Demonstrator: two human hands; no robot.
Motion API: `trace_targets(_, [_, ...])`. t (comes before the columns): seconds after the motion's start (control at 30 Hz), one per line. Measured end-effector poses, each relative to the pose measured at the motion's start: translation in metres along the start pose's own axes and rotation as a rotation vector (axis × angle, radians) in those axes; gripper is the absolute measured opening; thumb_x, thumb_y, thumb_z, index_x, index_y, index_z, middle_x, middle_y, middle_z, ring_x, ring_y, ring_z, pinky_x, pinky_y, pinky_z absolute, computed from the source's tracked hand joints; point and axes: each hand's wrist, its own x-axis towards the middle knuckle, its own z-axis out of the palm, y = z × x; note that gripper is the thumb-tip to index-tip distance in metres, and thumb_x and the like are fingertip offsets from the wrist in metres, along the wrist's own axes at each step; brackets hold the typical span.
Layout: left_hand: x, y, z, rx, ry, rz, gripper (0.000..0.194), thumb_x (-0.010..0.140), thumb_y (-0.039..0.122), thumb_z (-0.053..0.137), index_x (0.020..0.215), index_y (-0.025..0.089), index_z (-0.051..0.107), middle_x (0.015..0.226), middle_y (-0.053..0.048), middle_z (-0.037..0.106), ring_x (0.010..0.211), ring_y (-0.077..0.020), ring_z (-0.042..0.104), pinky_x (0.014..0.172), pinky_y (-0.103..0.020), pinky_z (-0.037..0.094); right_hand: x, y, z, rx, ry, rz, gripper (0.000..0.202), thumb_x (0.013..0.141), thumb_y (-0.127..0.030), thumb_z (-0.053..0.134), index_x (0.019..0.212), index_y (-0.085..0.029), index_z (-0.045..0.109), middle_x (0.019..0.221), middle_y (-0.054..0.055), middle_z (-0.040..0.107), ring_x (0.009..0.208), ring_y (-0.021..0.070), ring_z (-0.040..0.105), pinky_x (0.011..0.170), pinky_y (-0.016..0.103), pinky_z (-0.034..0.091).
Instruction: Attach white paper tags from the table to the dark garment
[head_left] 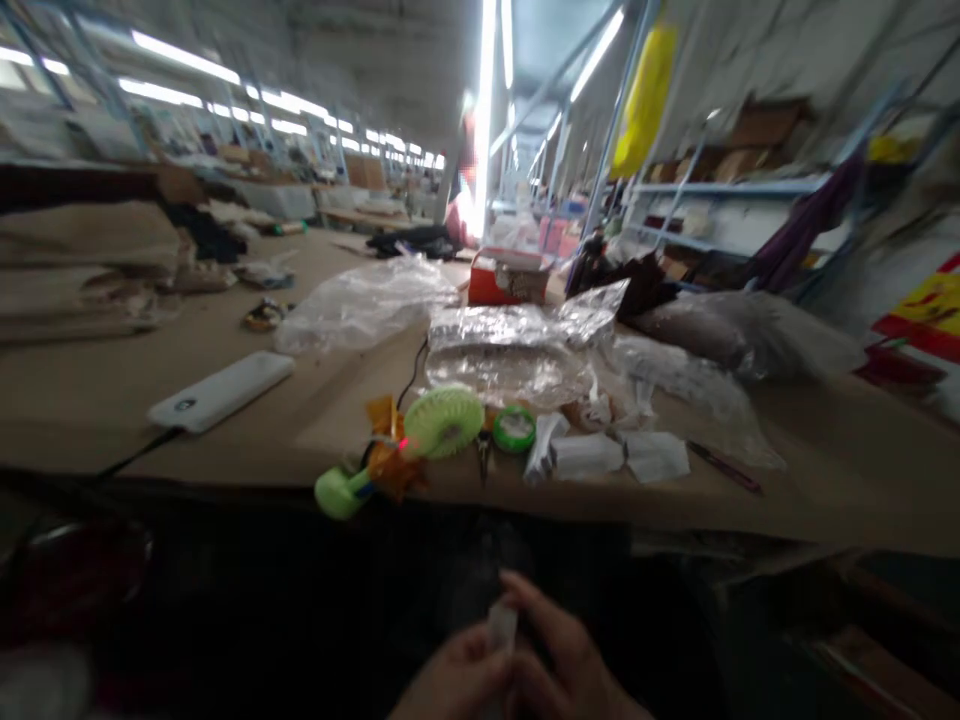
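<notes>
White, slim, flat piece (502, 628) sits pinched between both hands (508, 665), together below the brown paper-covered tabletop (330, 385).

Gap: between white device (221, 392) and green fan (444, 422) | Right of fan: tape roll (514, 429), white packets (589, 455)

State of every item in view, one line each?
Small white strip: held between both hands
Left hand: closed on strip
Right hand: closed on strip
Lime-green plastic fan: tilted; blade motion unclear
Long white device: lying flat, black cable attached
Clear plastic bag: crumpled
Long white tube light: lit
</notes>
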Motion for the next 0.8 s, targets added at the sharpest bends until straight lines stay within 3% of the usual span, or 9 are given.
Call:
trace_targets(0.07, [-0.003,-0.015,-0.001,-0.074,-0.024,0.009,0.018,0.079,0.03,0.066,0.09,0.016,0.063,0.057,0.003,0.055,0.046,-0.0105,0.053,0.044,-0.021,0.04,0.001,0.0,-0.003,0.111,-0.004,0.074,0.042,0.092,-0.031,0.049,0.133,-0.03,0.042,0.118,0.004,0.061,0.108,0.0205,0.059,0.094,0.037,0.049])
trace_targets(0.2, [-0.002,-0.015,-0.002,-0.119,-0.063,0.023,0.017,0.078,0.029,0.064,0.088,0.016,0.059,0.057,0.004,0.054,0.048,-0.0099,0.055,0.047,-0.021,0.038,0.017,-0.004,-0.011,0.27,0.032,0.044,0.033,0.091,-0.029,0.048,0.124,-0.027,0.051,0.103,0.003,0.065,0.092,0.0162,0.065,0.08,0.029,0.053])
trace_targets(0.5, [0.001,-0.014,-0.004,-0.08,-0.033,0.018,0.021,0.076,0.033,0.065,0.072,0.016,0.054,0.058,0.004,0.052,0.05,-0.0097,0.054,0.048,-0.022,0.038,0.028,-0.007,-0.011,0.108,-0.042,-0.042,0.025,0.089,-0.023,0.05,0.113,-0.024,0.06,0.103,0.003,0.065,0.093,0.0152,0.064,0.083,0.027,0.051])
trace_targets(0.67, [0.004,-0.012,-0.006,-0.08,-0.037,0.011,0.019,0.078,0.033,0.064,0.075,0.016,0.055,0.058,0.004,0.052,0.049,-0.0095,0.053,0.047,-0.022,0.037,0.031,-0.005,-0.01,0.276,-0.053,0.076,0.035,0.087,-0.027,0.055,0.123,-0.027,0.054,0.107,0.003,0.064,0.097,0.0166,0.062,0.087,0.03,0.049])
trace_targets(0.73, [0.004,-0.011,-0.007,-0.056,-0.079,-0.014,0.021,0.079,0.034,0.062,0.072,0.016,0.054,0.057,0.004,0.051,0.049,-0.0092,0.053,0.047,-0.021,0.036,0.034,-0.002,-0.012,0.475,-0.163,0.169,0.04,0.084,-0.031,0.059,0.124,-0.027,0.054,0.105,0.004,0.064,0.093,0.0168,0.063,0.083,0.03,0.051])
trace_targets(0.8, [0.003,-0.011,-0.007,-0.014,-0.145,-0.045,0.025,0.079,0.036,0.062,0.069,0.015,0.054,0.055,0.003,0.051,0.049,-0.0091,0.052,0.047,-0.021,0.037,0.039,0.004,-0.014,0.674,-0.352,0.248,0.041,0.079,-0.033,0.065,0.119,-0.025,0.058,0.103,0.004,0.064,0.087,0.016,0.064,0.074,0.027,0.052])
